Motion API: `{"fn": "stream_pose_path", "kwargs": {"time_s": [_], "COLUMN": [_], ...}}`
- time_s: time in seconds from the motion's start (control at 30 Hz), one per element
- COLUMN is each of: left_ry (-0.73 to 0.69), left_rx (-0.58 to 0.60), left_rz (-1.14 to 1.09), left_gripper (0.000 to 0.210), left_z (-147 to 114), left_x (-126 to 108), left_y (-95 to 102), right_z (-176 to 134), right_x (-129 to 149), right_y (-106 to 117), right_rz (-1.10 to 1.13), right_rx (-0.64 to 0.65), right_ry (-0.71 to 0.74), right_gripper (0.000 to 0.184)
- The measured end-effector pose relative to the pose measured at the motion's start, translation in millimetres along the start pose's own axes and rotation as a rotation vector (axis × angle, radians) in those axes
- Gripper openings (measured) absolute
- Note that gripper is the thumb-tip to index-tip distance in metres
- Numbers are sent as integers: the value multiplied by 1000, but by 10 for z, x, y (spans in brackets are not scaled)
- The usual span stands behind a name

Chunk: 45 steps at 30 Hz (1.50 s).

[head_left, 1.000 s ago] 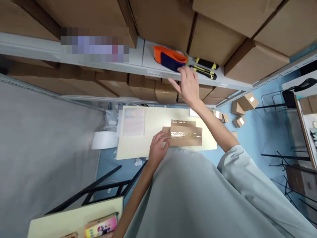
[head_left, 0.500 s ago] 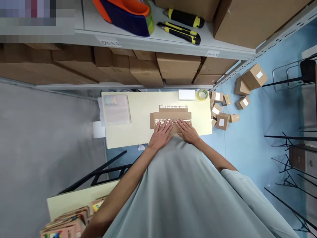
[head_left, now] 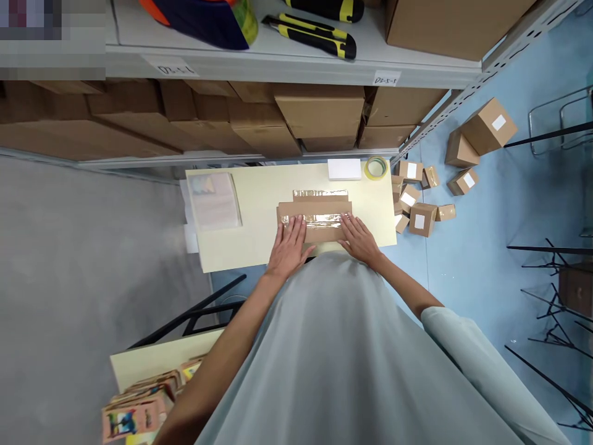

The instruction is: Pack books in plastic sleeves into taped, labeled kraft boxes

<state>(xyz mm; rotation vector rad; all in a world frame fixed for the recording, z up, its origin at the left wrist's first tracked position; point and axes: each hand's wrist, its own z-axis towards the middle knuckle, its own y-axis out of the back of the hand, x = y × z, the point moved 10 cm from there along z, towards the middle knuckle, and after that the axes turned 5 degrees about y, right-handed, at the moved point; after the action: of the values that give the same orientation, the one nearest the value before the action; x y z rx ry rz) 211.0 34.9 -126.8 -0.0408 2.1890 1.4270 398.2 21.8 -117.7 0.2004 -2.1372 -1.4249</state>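
Note:
A flattened brown cardboard box [head_left: 324, 233] lies on the pale yellow table [head_left: 259, 247] in front of me. A shiny strip of clear packing tape [head_left: 324, 220] runs across it, and a second taped edge shows behind it. My left hand [head_left: 288, 244] rests flat on the cardboard's left end, fingers stretched out. On the right end lies my right hand [head_left: 359, 238], also flat with fingers extended. Neither hand grips anything. A roll of tape [head_left: 375, 167] and a white box [head_left: 344, 169] sit at the table's back right.
A plastic sleeve [head_left: 214, 201] lies at the table's left. Above is a shelf with a utility knife [head_left: 315, 37] and large cardboard boxes [head_left: 319, 114]. Small cartons [head_left: 422, 219] are on the floor at right. Booklets [head_left: 139, 408] stack on a lower-left surface.
My hands have spread apart along the tape, the left one towards the left end and the right one towards the right end. The view has shifted slightly.

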Motion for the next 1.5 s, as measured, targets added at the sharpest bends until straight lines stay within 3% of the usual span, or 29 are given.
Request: {"fn": "stream_pose_path", "kwargs": {"time_s": [0.2, 0.33, 0.53, 0.83, 0.97, 1.13, 1.23, 1.37, 1.5], "left_ry": [-57, -54, 11, -116, -100, -3, 30, 136, 321], "left_rx": [25, 6, -55, -45, -41, -91, -142, -248, -336], "left_rz": [35, 31, -2, -80, -107, -151, -215, -360, -464], "left_gripper": [82, 83, 84, 79, 80, 78, 69, 76, 118], "left_z": [73, -11, -141, 33, 3, -175, -235, -114, 170], "left_x": [-205, -81, 123, -240, -102, 292, 413, 457, 508], "left_y": [-157, -117, -14, -149, -103, 49, 125, 183, 125], "right_z": [312, 235, -84, 291, 261, -86, -194, -54, 208], "right_x": [316, 138, -224, 367, 222, -136, -163, -140, -200], "right_y": [-179, -199, -112, -156, -136, -29, -6, -8, -81], "right_rz": [84, 117, 152, 195, 179, 133, 123, 165, 217], "right_rx": [-34, -93, -138, -106, -102, -116, -135, -252, -340], "right_ry": [221, 215, 88, 190, 133, 13, -35, -202, -446], "right_gripper": [73, 71, 71, 71, 69, 61, 58, 81, 113]}}
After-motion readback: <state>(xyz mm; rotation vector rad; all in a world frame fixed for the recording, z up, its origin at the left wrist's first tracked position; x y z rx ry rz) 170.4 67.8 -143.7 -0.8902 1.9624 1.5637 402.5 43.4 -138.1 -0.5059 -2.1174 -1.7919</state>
